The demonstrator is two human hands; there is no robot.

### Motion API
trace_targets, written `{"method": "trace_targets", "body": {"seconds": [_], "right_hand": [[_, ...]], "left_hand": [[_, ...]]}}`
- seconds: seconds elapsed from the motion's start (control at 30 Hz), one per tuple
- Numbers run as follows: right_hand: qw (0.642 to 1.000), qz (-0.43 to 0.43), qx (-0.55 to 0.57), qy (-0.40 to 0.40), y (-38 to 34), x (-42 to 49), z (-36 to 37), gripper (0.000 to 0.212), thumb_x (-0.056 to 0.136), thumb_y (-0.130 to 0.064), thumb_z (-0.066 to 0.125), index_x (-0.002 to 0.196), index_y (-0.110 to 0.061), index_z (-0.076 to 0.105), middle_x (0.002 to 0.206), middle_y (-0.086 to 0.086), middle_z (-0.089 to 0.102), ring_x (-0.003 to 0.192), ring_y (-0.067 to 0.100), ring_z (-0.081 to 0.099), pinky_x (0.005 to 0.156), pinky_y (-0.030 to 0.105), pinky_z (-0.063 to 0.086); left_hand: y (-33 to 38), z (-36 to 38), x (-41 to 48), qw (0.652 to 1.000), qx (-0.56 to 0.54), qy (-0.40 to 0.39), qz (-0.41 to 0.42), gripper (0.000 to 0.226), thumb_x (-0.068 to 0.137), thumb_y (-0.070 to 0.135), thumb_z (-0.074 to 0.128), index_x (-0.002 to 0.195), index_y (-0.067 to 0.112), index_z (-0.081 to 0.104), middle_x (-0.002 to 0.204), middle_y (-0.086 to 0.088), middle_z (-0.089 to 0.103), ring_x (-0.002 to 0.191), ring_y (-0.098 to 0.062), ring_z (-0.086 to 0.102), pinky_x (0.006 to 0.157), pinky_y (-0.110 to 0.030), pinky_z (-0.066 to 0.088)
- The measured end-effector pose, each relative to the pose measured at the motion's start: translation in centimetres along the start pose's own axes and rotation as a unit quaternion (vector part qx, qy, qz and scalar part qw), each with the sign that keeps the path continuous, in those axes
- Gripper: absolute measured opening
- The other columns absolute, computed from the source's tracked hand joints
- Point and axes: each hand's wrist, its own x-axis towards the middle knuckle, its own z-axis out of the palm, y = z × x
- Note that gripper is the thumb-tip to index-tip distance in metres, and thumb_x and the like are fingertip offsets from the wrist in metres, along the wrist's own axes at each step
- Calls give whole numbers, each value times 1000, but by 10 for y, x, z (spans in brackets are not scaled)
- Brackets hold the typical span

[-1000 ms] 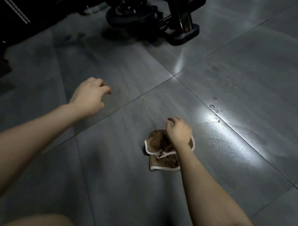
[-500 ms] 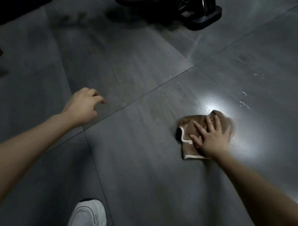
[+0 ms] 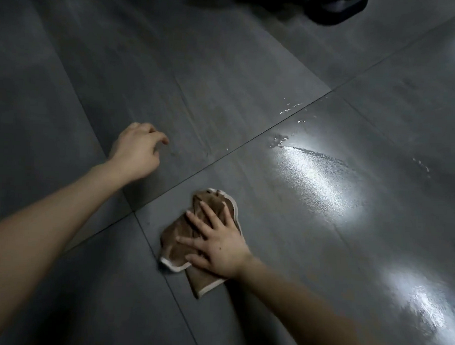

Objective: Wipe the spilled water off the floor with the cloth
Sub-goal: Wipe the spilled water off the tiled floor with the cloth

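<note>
Right hand [image 3: 219, 246] presses brown cloth [image 3: 177, 244] flat on wet floor [image 3: 323, 228].

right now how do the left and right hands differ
The right hand lies flat, fingers spread, pressing the cloth; the left hand has loosely curled fingers and holds nothing. The right hand is nearer the camera; the left hand is above bare floor. Both are bare, palms down.
</note>
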Motion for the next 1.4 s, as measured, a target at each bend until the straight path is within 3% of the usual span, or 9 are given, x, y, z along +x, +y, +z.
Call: {"method": "trace_targets", "body": {"seconds": [0.23,0.4,0.5,0.6,0.7,0.83,1.03,1.23,1.4], "right_hand": [[968,250,-26,-19,113,-1,-35,45,90,-46,39,128,-33,59,145,15,46,134,49,34,95,70,34],[947,316,47,-17,102,7,-62,66,75,-64,35,134,-39,51,158,4,24,148,32,8,110,66,10],[898,430,9,90,82,22,-73,69,78,-70,30,138,-40,45,158,4,23,147,29,11,113,61,1],[851,522,31,49,74,35,-63,83,71,-81,17,145,-45,25,161,4,8,148,29,-3,114,60,-2],[884,467,3,-23,65,51,-39,81,72,-81,22,145,-46,27,161,7,6,145,41,-9,112,67,0],[984,175,-27,-25,20,66,-6,61,82,-67,42,137,-40,47,158,10,21,143,48,6,107,72,11],[998,-39,-24,-48,6,106,10,67,84,-60,53,145,-35,36,156,7,29,144,42,11,109,67,10],[992,121,-38,20,108,139,-10,71,81,-56,41,142,-21,43,147,2,44,140,35,30,114,57,15],[936,342,-62,54,193,18,-57,66,82,-51,45,139,-18,44,149,3,41,142,32,25,116,54,17]], "left_hand": [[1,31,38,996,-86,-9,25,32,82,2,51,110,11,65,113,-19,57,109,-38,46,93,-39,39],[14,58,49,985,-174,5,16,30,81,4,51,107,12,65,114,-15,57,112,-35,45,94,-39,41],[18,68,51,980,-199,28,13,29,80,5,52,104,12,66,113,-15,57,111,-36,46,94,-39,41],[12,69,57,977,-205,44,-25,28,80,6,51,102,13,66,115,-15,57,111,-36,46,94,-38,38],[4,68,63,978,-197,58,-47,29,80,5,50,103,13,66,115,-16,57,111,-36,46,94,-37,38],[-16,63,71,979,-179,81,-57,35,78,0,48,105,13,66,115,-18,57,109,-38,48,95,-37,37],[-37,49,80,973,-172,114,-103,42,73,-6,44,104,11,67,114,-22,58,105,-39,52,98,-36,34],[-33,48,84,978,-157,100,-91,41,73,-7,45,103,9,67,112,-23,58,104,-40,51,96,-35,34],[-7,60,86,985,-153,48,-64,41,74,-7,47,105,8,67,113,-22,58,105,-41,48,93,-37,37]]}}
